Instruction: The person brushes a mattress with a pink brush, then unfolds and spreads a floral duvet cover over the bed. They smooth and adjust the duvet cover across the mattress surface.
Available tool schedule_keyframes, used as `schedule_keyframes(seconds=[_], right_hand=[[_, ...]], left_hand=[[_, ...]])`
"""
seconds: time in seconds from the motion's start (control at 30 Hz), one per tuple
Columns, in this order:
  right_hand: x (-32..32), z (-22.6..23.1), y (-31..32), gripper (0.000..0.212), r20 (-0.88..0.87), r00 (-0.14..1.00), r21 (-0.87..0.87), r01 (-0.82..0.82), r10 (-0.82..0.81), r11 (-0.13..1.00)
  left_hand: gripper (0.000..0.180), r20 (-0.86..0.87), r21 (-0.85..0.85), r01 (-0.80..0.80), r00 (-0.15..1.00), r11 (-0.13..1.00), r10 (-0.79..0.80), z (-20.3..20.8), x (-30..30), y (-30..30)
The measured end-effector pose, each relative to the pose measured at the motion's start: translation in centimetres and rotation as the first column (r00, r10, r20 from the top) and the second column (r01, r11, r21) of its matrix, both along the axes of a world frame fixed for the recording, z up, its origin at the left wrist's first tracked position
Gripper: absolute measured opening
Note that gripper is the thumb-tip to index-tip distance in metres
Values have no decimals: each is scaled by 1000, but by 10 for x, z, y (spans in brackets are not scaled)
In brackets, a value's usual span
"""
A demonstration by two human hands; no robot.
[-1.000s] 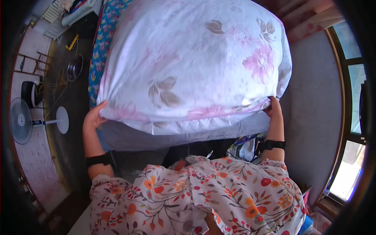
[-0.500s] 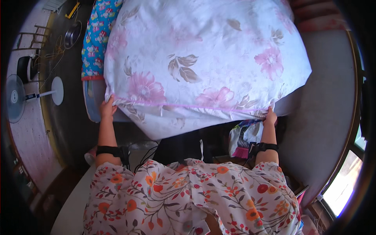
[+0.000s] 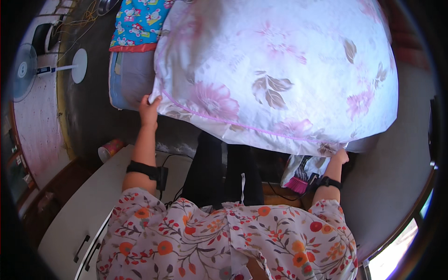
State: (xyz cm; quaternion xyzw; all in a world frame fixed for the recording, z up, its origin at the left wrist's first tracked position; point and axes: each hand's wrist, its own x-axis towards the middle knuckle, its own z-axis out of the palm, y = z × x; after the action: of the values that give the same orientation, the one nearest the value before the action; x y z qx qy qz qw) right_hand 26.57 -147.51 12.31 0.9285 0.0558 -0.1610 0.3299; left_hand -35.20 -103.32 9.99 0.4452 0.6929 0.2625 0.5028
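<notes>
Across the near edge of the bed, a floral-printed quilt (image 3: 280,100) spans the space between the two hands and spreads away from the person. Its cloth is white, smooth and faintly creased, printed with pale pink blossoms and grey-brown leaves; the body domes softly, puffed rather than flat. A thin pink piping (image 3: 224,121) curves along the near side, with a strip of cloth sagging below it.

Left hand (image 3: 149,111): pinching the quilt's near left corner between thumb and fingers, cloth drawn to a point there. Right hand (image 3: 339,157): closed at the near right corner, knuckles outward; fingertips partly hidden, exact hold unclear. The quilt lies ahead of both hands, its near edge slanting down from left to right, so the right hand sits closer to the body.

Left of the quilt, a grey mattress (image 3: 136,74) with a blue side shows, partly covered by a blue cartoon-print blanket (image 3: 138,23) edged in red-orange. Below the right corner, beside the right forearm: a brush (image 3: 297,184) with stiff magenta bristles.
</notes>
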Motion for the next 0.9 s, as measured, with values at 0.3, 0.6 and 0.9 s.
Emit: schedule_keyframes(seconds=[0.3, 0.6, 0.9], right_hand=[[-282, 94, 303, 38, 97, 575, 982, 76, 812, -171], [-468, -78, 460, 49, -145, 750, 803, -291, 645, 519], [-562, -19, 480, 11, -22, 409, 999, -26, 912, 36]], left_hand=[[33, -145, 293, 539, 842, 790, -520, -29, 65, -53], [37, 567, -159, 845, 502, 511, -653, -51, -6, -44], [33, 503, -376, 517, 811, 769, -300, -49, -98, 151]])
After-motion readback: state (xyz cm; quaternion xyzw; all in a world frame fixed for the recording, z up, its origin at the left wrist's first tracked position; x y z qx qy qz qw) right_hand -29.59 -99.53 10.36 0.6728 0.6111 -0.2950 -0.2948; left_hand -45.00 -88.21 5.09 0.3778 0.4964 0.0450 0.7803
